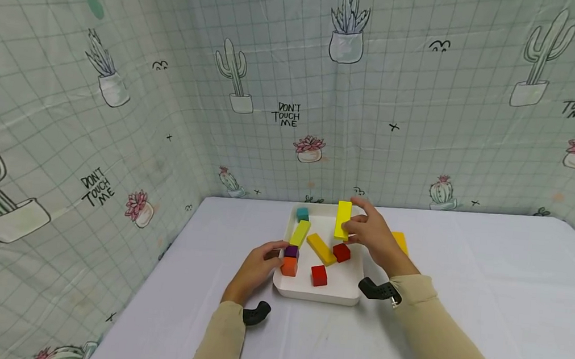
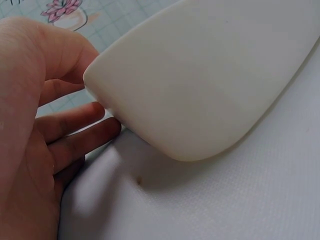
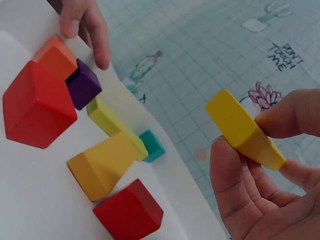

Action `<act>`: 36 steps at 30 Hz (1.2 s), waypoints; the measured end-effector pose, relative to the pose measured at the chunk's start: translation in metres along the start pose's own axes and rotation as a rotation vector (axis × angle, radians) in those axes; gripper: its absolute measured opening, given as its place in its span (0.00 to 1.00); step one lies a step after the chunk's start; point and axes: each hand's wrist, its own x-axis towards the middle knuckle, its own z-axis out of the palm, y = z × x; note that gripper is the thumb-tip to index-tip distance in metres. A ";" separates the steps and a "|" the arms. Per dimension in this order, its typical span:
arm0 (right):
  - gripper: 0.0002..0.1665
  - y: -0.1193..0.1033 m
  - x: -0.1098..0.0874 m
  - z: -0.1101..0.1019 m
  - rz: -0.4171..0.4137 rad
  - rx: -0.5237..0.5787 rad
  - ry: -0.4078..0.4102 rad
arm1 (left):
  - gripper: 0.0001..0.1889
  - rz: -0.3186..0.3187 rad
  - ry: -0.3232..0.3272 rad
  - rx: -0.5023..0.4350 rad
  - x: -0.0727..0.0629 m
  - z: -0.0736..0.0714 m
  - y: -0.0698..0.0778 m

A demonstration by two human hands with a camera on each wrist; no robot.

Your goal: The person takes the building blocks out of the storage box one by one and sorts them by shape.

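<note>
My right hand [image 1: 374, 235] pinches a yellow rectangular block [image 1: 342, 221] between thumb and fingers, up above the right side of a white tray [image 1: 315, 297]. In the right wrist view this yellow block [image 3: 245, 131] is tilted, apart from the other blocks. At the tray's left side, my left hand [image 1: 258, 268] holds the rim beside an orange cube [image 1: 289, 267] and a purple cube [image 1: 291, 251]. The left wrist view has fingers of the left hand [image 2: 65, 135] against the tray's outer wall [image 2: 200, 80].
Inside the tray lie two red cubes [image 1: 319, 276], an amber block [image 1: 321, 249], a yellow-green block [image 1: 300, 233] and a teal cube [image 1: 302, 214]. Another orange-yellow piece [image 1: 401, 242] shows partly behind the right hand. A patterned cloth [image 1: 376, 107] hangs behind the white table [image 1: 488, 288].
</note>
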 end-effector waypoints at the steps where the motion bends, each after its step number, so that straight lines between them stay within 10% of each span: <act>1: 0.46 0.001 -0.001 0.000 -0.003 0.002 0.001 | 0.22 -0.004 0.003 0.001 0.000 0.001 0.000; 36: 0.44 0.019 -0.024 -0.042 0.032 -0.121 0.043 | 0.20 -0.039 0.060 0.022 0.001 0.007 0.001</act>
